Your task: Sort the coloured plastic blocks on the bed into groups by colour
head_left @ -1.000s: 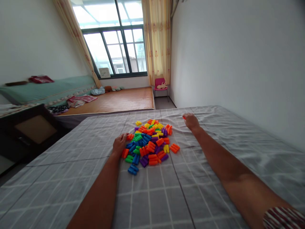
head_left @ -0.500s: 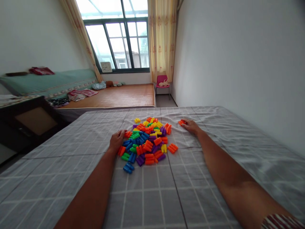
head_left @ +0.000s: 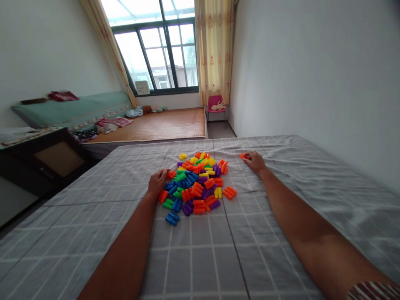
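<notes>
A loose heap of plastic toy blocks (head_left: pixel 188 180) in orange, blue, green, yellow and purple lies on a grey checked cloth (head_left: pixel 206 250). Each block looks like short tubes joined side by side. At the heap's left edge, my left hand (head_left: pixel 158 182) has its fingers closed on an orange block (head_left: pixel 171 174). My right hand (head_left: pixel 255 161) is well to the right of the heap, towards the back, its fingertips pinching another orange block (head_left: pixel 243 156) low over the cloth. A single orange block (head_left: pixel 229 192) lies just right of the heap, and a blue one (head_left: pixel 172 218) in front of it.
Beyond the cloth's far edge stands a bed (head_left: pixel 162 123) with a woven mat and some clothing. A pink chair (head_left: pixel 216 104) holding a soft toy is by the curtain. There is a dark cabinet (head_left: pixel 46 160) at the left and a white wall (head_left: pixel 312 75) at the right.
The whole view has shifted slightly. My right hand, with its orange block, is a touch farther from the heap. My left hand stays at the heap's left edge.
</notes>
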A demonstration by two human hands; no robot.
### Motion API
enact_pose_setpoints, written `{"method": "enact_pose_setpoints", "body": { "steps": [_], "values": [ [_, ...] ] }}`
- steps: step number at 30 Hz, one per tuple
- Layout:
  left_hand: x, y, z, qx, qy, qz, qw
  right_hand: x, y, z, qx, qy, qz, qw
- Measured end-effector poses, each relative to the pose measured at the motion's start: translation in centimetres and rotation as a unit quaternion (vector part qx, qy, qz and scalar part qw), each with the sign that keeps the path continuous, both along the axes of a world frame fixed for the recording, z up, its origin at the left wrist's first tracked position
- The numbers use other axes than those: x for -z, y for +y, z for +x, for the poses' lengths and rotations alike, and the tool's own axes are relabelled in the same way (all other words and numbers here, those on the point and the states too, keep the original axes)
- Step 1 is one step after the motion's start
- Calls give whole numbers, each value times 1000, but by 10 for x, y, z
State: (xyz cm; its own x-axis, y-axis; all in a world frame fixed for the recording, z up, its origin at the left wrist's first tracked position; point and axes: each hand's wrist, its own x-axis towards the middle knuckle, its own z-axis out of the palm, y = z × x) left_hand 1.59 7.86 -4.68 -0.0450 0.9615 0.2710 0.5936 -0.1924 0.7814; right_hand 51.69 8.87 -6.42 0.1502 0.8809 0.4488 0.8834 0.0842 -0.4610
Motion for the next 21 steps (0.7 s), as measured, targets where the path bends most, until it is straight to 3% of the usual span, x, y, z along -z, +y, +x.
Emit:
{"method": "enact_pose_setpoints", "body": {
  "steps": [9,17,21],
  "values": [
    [3,3,-2,1,-8,2,1000,3,10,-9,-70,-30,-20,997],
    [3,3,-1,0,-2,-4,1000,-6,5,-24,-16,-31,0,999],
    [1,2,0,2,7,-12,1000,-19,-1,-55,-134,-45,22,990]
  ]
}}
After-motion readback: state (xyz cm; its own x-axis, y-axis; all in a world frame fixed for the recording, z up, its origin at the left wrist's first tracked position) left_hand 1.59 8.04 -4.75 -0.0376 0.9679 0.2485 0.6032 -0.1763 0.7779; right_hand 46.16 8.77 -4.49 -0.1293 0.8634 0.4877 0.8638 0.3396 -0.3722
